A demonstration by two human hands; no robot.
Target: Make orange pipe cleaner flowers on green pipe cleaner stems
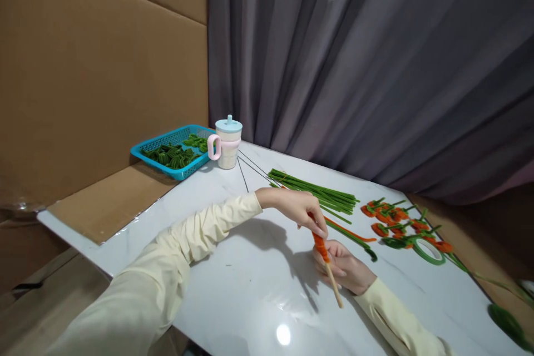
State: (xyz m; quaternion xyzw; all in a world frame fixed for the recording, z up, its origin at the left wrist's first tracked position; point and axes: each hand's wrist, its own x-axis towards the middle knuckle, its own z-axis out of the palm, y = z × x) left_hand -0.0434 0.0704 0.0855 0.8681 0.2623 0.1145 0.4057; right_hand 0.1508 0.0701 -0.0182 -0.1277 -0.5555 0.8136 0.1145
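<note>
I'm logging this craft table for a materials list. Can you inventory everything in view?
Wooden stick wrapped in orange pipe cleaner: one, tan and orange, held between both hands.
Bundle of green pipe cleaner stems: one, green, table centre.
Finished orange and green pipe cleaner pieces: several, far right.
Green tape roll: one, beside those pieces.
Blue plastic basket: one, far left corner, holding green pieces.
White cup with pink handle: one, next to basket.
White marble-look table: one.
Grey curtain: behind.
Left hand: pinches the orange wrap.
Right hand: grips the stick.
</note>
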